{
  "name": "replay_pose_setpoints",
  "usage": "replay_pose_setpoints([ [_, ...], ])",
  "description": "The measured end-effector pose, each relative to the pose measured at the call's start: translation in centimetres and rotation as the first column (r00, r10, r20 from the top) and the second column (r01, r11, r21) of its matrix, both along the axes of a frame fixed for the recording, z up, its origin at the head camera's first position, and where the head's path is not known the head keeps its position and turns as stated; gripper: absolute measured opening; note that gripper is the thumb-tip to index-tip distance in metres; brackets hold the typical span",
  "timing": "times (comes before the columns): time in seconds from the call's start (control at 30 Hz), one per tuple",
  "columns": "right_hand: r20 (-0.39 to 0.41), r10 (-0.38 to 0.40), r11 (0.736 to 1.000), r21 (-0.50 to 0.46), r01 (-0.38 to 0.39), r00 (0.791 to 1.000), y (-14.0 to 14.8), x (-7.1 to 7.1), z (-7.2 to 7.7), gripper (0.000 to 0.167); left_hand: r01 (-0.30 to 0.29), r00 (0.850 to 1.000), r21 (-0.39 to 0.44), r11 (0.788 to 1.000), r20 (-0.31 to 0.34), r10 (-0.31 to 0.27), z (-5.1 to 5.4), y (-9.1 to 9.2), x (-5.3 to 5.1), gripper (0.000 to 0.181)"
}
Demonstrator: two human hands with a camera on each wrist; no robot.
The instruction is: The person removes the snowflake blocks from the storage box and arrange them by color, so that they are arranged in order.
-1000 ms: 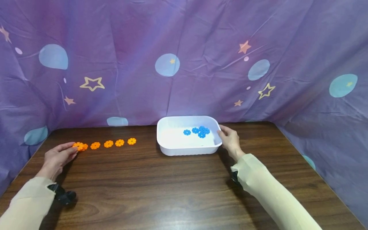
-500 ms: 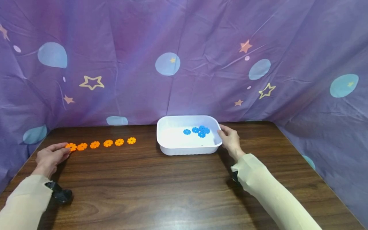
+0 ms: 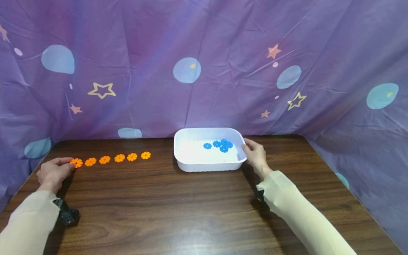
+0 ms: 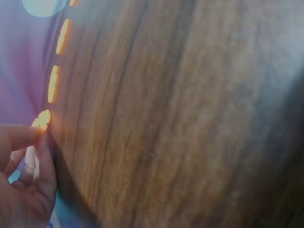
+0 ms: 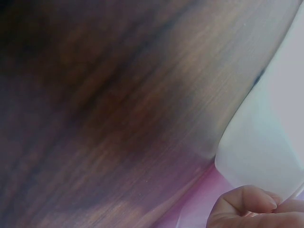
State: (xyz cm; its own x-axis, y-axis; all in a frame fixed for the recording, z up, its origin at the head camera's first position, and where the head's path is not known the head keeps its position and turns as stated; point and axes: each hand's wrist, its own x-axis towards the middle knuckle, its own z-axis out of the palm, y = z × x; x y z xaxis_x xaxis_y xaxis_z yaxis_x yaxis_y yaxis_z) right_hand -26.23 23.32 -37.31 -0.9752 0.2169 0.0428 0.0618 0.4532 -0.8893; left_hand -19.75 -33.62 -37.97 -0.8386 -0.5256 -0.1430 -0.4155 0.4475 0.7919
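In the head view my left hand (image 3: pixel 54 173) pinches an orange flower-shaped disc (image 3: pixel 77 163) at the left end of a row of orange discs (image 3: pixel 105 159) on the table. The left wrist view has the thumb and a finger of my left hand (image 4: pixel 26 175) on that disc (image 4: pixel 43 118). A white tray (image 3: pixel 208 168) stands at the back middle, holding several blue discs (image 3: pixel 224 149) on its right side. My right hand (image 3: pixel 255 156) grips the tray's right rim; in the right wrist view its fingers (image 5: pixel 251 199) curl at the tray wall (image 5: pixel 259 152).
The brown wooden table (image 3: pixel 178 205) reaches back to a purple curtain (image 3: pixel 153 71) with stars and balloons, which hangs behind it and along both sides. A black device (image 3: pixel 68 214) is strapped at my left wrist.
My left hand has moved left with an orange disc, off its overlap with the neighbouring disc, and the row now lies spaced out. My right hand and the tray have stayed still.
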Motion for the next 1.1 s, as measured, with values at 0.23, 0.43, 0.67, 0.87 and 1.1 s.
replay_pose_setpoints([
  [0.23, 0.008, -0.003, 1.0, 0.005, 0.003, 1.0, 0.11, 0.04, -0.07, 0.039, -0.011, 0.997, -0.15, 0.989, 0.069, 0.022, 0.56, 0.53, 0.1, 0.04],
  [0.43, 0.004, -0.005, 1.0, -0.004, 0.005, 1.0, 0.17, 0.05, 0.01, 0.039, 0.013, 0.995, -0.202, 0.979, 0.099, 0.007, 0.8, 0.48, -0.04, 0.038],
  [0.67, 0.001, 0.009, 1.0, -0.011, -0.009, 1.0, 0.03, 0.04, 0.06, 0.039, -0.009, 0.986, -0.217, 0.976, 0.162, 0.045, 0.7, 0.57, -0.08, 0.036],
  [0.87, -0.007, -0.003, 1.0, -0.021, 0.003, 1.0, 0.02, 0.04, 0.08, 0.039, 0.002, 0.987, -0.222, 0.975, 0.155, 0.033, 0.7, 0.51, -0.07, 0.038],
  [1.1, -0.002, -0.002, 1.0, -0.028, 0.002, 1.0, 0.1, 0.06, 0.03, 0.039, 0.019, 0.996, -0.22, 0.975, 0.089, 0.001, 0.46, 0.31, 0.15, 0.04],
])
